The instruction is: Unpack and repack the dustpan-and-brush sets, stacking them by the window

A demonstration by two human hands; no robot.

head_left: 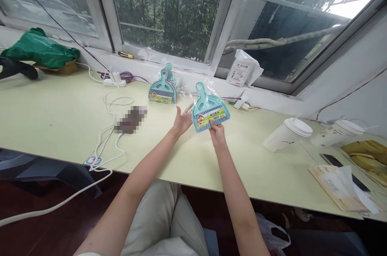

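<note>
A teal dustpan and brush set (210, 113) in clear plastic wrap is held up above the table, its handle pointing up and its yellow-green label facing me. My right hand (217, 132) grips its lower edge, thumb in front. My left hand (182, 121) is beside the set's left edge with its fingers spread; whether the fingertips touch the wrap is unclear. Further back on the left, several similar wrapped sets (163, 88) stand one behind another near the window wall.
White cables and a power strip (115, 82) lie on the left of the pale table (69, 127). Two white cups (287, 133), a tissue pack (335, 187) and a dark phone (332, 160) are on the right. A white package (242, 71) leans at the window.
</note>
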